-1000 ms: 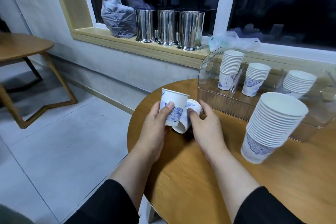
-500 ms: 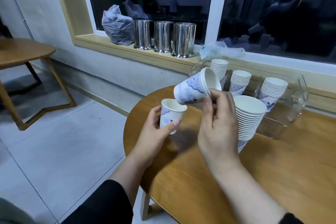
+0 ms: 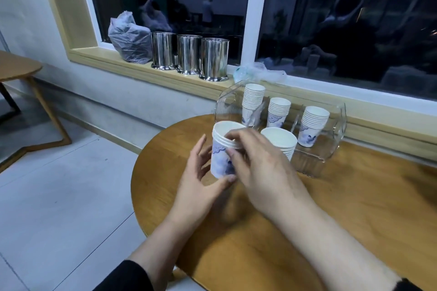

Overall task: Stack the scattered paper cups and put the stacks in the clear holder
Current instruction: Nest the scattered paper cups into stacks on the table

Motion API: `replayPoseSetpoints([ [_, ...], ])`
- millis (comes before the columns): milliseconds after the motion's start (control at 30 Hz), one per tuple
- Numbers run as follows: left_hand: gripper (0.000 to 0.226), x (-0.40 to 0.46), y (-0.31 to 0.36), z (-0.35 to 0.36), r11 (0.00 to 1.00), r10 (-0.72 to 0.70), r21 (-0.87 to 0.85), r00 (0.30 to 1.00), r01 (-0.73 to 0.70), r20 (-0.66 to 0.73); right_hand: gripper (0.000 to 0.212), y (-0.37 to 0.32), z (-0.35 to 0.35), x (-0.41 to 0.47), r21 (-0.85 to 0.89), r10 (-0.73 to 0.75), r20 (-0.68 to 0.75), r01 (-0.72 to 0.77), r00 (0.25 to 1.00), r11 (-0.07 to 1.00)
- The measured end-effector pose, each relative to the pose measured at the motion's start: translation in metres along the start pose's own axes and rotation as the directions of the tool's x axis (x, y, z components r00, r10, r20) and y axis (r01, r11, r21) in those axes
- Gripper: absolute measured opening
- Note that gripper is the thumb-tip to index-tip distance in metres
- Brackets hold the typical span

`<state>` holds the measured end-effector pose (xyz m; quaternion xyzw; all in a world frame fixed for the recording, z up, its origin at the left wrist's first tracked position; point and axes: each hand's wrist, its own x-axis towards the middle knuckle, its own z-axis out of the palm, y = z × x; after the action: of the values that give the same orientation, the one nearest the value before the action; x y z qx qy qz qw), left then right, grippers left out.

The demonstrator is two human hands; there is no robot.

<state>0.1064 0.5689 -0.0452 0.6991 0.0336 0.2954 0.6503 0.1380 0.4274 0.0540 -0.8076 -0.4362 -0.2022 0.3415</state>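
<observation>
Three stacks [image 3: 279, 111] stand in the holder [image 3: 340, 123]. A taller stack [image 3: 282, 140] waits on the surface [image 3: 354, 208] beside it. Left hand [image 3: 201, 186] and right hand [image 3: 257, 170] grip nested cups [image 3: 221, 149] above the surface; both groups remain to be loaded.

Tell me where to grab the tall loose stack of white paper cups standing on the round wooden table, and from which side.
Grip the tall loose stack of white paper cups around its lower wall, below the crowded rims, coming from the near side. It stands upright, and the clear plastic holder blocks the far side. Probably steadier low down.
</observation>
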Motion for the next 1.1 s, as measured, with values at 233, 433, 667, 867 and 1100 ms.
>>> replayPoseSetpoints([
  [233, 0.114, 0.007, 0.002, 0.052, 0.983, -0.16, 0.113, 0.978, 0.145, 0.134, 0.021, 0.033, -0.102, 0.023, -0.149, -0.012, -0.231, -0.023, 0.973, 0.989],
  [433, 0.096, 0.012, -0.009, 0.084, 0.979, -0.161, 0.15, 0.978, 0.141, 0.13, 0.02, 0.057, -0.083, 0.017, -0.22, 0.062, -0.051, -0.072, 0.997, 0.973],
  [667, 0.084, 0.015, -0.009, 0.103, 0.968, -0.122, 0.228, 0.99, 0.103, 0.074, 0.025, 0.057, -0.097, 0.025, -0.218, 0.114, 0.025, -0.106, 0.993, 0.97],
  [867, 0.075, 0.003, -0.008, 0.137, 0.975, -0.106, 0.206, 0.988, 0.081, 0.113, 0.025, 0.078, -0.106, 0.004, -0.303, 0.136, 0.255, -0.055, 0.957, 0.951],
  [1100, 0.08, -0.018, -0.007, 0.199, 0.984, -0.098, 0.162, 0.981, 0.07, 0.168, 0.032, 0.118, -0.152, -0.109, -0.093, 0.165, -0.313, -0.203, 0.936, 0.975],
])
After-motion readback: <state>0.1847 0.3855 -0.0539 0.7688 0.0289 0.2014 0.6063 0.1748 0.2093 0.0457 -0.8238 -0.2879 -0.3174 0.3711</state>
